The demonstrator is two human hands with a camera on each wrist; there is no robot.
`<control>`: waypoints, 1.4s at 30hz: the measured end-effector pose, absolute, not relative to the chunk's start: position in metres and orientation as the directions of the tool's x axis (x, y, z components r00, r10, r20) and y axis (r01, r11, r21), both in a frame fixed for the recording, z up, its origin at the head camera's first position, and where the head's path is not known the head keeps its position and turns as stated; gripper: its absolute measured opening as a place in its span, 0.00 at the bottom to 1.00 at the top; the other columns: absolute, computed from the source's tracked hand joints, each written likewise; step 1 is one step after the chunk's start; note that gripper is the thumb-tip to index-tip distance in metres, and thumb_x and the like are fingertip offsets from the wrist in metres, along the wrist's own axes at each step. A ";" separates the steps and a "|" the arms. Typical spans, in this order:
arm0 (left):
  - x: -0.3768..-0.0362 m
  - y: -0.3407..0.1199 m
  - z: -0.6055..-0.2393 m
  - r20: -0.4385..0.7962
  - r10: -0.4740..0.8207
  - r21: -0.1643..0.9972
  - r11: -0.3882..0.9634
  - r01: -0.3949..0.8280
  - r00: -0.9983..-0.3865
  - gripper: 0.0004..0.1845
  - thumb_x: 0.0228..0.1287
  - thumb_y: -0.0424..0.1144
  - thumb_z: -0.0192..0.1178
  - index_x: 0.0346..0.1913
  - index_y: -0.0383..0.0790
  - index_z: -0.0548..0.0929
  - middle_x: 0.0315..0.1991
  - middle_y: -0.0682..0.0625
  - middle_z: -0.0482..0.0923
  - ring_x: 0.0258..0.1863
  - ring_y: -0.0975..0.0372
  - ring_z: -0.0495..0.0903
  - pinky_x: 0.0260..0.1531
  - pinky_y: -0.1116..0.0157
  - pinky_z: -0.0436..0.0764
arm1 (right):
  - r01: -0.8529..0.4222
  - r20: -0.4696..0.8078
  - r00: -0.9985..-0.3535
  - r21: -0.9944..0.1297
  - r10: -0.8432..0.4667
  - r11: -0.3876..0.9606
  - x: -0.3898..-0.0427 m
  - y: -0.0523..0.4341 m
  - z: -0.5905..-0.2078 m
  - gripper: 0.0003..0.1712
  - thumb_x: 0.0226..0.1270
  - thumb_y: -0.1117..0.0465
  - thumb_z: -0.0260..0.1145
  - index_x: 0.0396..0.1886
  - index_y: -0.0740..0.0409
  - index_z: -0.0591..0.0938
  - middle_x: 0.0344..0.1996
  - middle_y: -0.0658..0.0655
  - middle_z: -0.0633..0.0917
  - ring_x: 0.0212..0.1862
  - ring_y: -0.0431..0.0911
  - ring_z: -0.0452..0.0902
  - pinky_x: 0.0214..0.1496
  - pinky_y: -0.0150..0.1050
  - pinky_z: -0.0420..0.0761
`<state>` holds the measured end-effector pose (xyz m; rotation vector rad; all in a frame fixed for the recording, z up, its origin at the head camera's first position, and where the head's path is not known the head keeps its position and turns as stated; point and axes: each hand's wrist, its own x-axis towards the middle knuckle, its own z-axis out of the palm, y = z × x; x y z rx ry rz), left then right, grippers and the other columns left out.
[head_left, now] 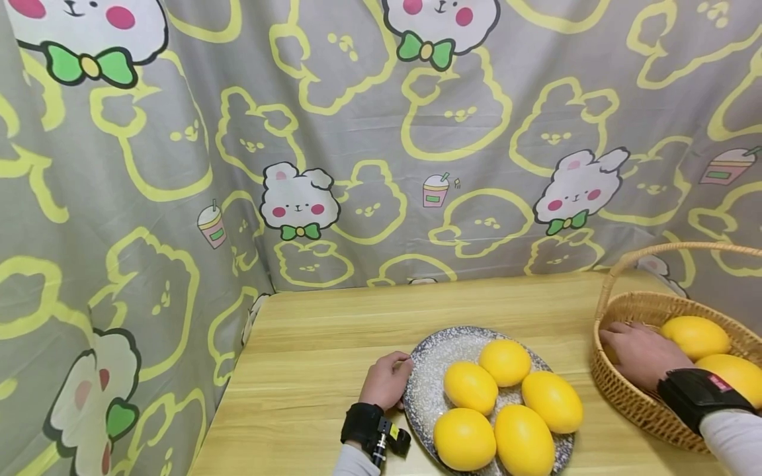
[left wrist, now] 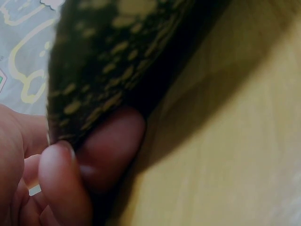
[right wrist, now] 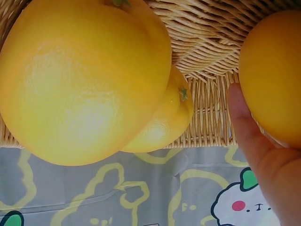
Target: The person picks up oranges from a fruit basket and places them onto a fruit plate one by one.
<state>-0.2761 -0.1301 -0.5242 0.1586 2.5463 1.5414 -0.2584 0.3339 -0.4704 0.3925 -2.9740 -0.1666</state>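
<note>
My left hand (head_left: pixel 387 381) pinches the left rim of a speckled grey plate (head_left: pixel 425 383). In the left wrist view, fingers (left wrist: pixel 113 148) lie under the plate's dark underside (left wrist: pixel 113 61), close over the table. Several yellow oranges (head_left: pixel 470 439) rest on the plate. Over on the right, my right hand (head_left: pixel 645 354) reaches down inside a wicker basket (head_left: pixel 631 403). There it holds an orange (right wrist: pixel 275 75), the thumb (right wrist: pixel 247 117) lying along its side; the other fingers are hidden. More oranges (right wrist: pixel 84 84) with small green stem ends sit beside it in the basket.
The basket's tall arched handle (head_left: pixel 616 274) rises above the right hand. Both stand on a light wooden table (head_left: pixel 297 370). A grey curtain (head_left: pixel 357 132) with bear outlines hangs behind and along the left side. Black camera straps (head_left: pixel 362 423) wrap both wrists.
</note>
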 end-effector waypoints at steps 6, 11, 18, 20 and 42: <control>-0.277 -0.130 -0.524 -0.077 0.178 0.886 0.464 0.015 -0.981 0.17 0.79 0.47 0.55 0.60 0.44 0.84 0.13 0.56 0.70 0.05 0.67 0.70 0.09 0.70 0.74 | -0.265 0.135 -0.950 0.133 -0.282 0.955 -0.258 0.333 -0.469 0.22 0.56 0.59 0.74 0.49 0.65 0.85 0.45 0.67 0.86 0.49 0.71 0.81 0.57 0.68 0.79; -0.276 -0.131 -0.523 -0.074 0.178 0.886 0.463 0.017 -0.981 0.17 0.79 0.47 0.54 0.59 0.43 0.84 0.13 0.56 0.69 0.05 0.67 0.69 0.09 0.70 0.74 | -0.269 0.137 -0.948 0.139 -0.288 0.953 -0.259 0.333 -0.470 0.21 0.56 0.60 0.74 0.48 0.65 0.86 0.44 0.66 0.86 0.49 0.70 0.81 0.57 0.68 0.79; -0.276 -0.131 -0.523 -0.078 0.172 0.885 0.465 0.011 -0.982 0.18 0.79 0.47 0.55 0.60 0.43 0.84 0.14 0.56 0.71 0.06 0.67 0.70 0.09 0.70 0.75 | -0.275 0.150 -0.944 0.140 -0.295 0.951 -0.259 0.333 -0.471 0.20 0.56 0.60 0.74 0.48 0.65 0.86 0.44 0.66 0.85 0.48 0.70 0.82 0.56 0.67 0.80; -0.276 -0.130 -0.523 -0.077 0.173 0.885 0.465 0.012 -0.982 0.18 0.79 0.47 0.55 0.60 0.43 0.84 0.14 0.56 0.71 0.06 0.67 0.70 0.09 0.69 0.75 | -0.274 0.150 -0.944 0.140 -0.294 0.952 -0.259 0.333 -0.471 0.20 0.56 0.60 0.74 0.47 0.65 0.86 0.44 0.66 0.85 0.48 0.70 0.82 0.55 0.67 0.80; -0.275 -0.129 -0.523 -0.085 0.159 0.882 0.472 0.000 -0.984 0.17 0.78 0.47 0.55 0.59 0.43 0.85 0.15 0.55 0.73 0.06 0.68 0.69 0.09 0.70 0.74 | -0.282 0.159 -0.939 0.154 -0.305 0.947 -0.258 0.334 -0.473 0.19 0.55 0.62 0.74 0.47 0.65 0.86 0.42 0.65 0.85 0.46 0.68 0.82 0.55 0.66 0.81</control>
